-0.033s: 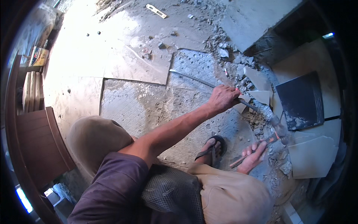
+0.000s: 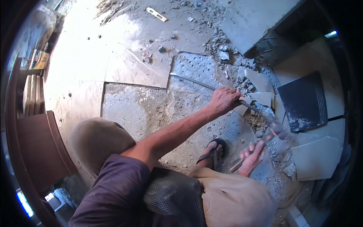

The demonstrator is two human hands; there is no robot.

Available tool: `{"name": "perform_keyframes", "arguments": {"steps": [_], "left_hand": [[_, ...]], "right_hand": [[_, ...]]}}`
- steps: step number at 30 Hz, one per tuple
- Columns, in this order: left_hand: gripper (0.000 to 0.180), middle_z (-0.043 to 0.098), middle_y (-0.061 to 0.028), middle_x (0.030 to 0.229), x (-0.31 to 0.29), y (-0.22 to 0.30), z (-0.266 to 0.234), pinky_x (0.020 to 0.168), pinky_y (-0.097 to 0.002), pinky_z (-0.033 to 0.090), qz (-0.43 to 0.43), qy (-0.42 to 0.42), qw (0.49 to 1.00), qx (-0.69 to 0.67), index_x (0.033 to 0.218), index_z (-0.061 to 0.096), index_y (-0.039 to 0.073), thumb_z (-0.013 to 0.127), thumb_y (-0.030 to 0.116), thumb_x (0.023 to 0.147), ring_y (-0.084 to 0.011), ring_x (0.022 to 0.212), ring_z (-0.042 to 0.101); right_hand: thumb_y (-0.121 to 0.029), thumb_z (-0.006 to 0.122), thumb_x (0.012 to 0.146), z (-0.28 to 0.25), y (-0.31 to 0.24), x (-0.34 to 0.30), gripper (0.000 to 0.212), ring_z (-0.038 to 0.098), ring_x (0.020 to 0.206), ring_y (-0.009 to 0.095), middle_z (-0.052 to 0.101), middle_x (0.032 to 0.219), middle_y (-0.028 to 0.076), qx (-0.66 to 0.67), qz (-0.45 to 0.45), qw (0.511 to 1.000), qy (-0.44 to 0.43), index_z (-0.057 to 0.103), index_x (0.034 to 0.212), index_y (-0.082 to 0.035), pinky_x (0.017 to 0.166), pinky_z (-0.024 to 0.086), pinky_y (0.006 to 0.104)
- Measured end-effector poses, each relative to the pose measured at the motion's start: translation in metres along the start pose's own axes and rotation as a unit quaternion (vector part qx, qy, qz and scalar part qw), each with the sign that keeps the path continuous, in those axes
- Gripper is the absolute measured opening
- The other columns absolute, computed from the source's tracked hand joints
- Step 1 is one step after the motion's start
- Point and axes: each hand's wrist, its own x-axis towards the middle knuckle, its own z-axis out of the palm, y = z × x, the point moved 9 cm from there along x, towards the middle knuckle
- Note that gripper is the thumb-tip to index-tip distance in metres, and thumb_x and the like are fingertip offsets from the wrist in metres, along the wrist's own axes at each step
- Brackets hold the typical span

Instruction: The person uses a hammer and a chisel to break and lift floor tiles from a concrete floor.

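Observation:
My left hand (image 2: pixel 225 100) is closed around the middle of a long metal pry bar (image 2: pixel 196 81). The bar's pale flattened tip lies by the cut edge of a beige floor tile (image 2: pixel 141 68), over a patch of bared, grid-marked mortar. My right hand (image 2: pixel 251 157) grips the handle of a hammer (image 2: pixel 278 131). Motion smears the hammer head, which is close to the bar's right end; whether they touch I cannot tell. A sandalled foot (image 2: pixel 215 148) rests on the mortar bed between my hands.
Rubble and broken tile pieces (image 2: pixel 261 81) run along the right side. A dark tile (image 2: pixel 303 101) and a pale broken tile (image 2: pixel 317 157) lie farther right. Toward the back is a small spirit level (image 2: pixel 156 14); brown wooden furniture (image 2: pixel 43 149) stands at left.
The hammer in my right hand has swung a little up and left, closer to the bar's end. My left hand keeps its hold on the pry bar. The whole view has shifted slightly.

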Motion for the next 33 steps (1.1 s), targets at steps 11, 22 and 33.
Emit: {"name": "perform_keyframes", "arguments": {"steps": [11, 22, 33], "left_hand": [[0.034, 0.058, -0.0088, 0.07, 0.024, 0.064, -0.006, 0.068, -0.0404, 0.045, 0.121, -0.041, 0.99, -0.06, 0.073, 0.06, 0.008, 0.063, 0.039, 0.088, -0.0293, 0.07, 0.06], [0.037, 0.055, -0.0078, 0.071, 0.022, 0.056, 0.014, 0.069, -0.0396, 0.04, 0.196, -0.036, 0.978, -0.057, 0.071, 0.059, 0.008, 0.06, 0.04, 0.09, -0.0269, 0.073, 0.059], [0.032, 0.057, -0.0067, 0.075, 0.013, 0.049, 0.037, 0.072, -0.0385, 0.042, 0.202, -0.075, 0.976, -0.023, 0.074, 0.06, 0.009, 0.061, 0.038, 0.088, -0.0259, 0.077, 0.059]], "right_hand": [[-0.038, 0.054, 0.097, -0.048, -0.01, -0.008, 0.03, 0.035, 0.048, 0.006, 0.04, 0.071, -0.003, 0.049, -0.023, 0.997, 0.054, 0.046, 0.107, -0.011, 0.038, 0.03, 0.0225], [-0.04, 0.051, 0.098, -0.034, -0.035, -0.033, 0.033, 0.033, 0.046, 0.005, 0.039, 0.07, -0.003, 0.058, -0.077, 0.991, 0.096, 0.046, 0.11, -0.009, 0.038, 0.031, 0.0214], [-0.043, 0.052, 0.096, -0.023, 0.003, -0.042, 0.032, 0.033, 0.046, 0.005, 0.037, 0.066, -0.003, 0.069, -0.011, 0.994, 0.085, 0.041, 0.096, -0.013, 0.038, 0.031, 0.0223]]}}
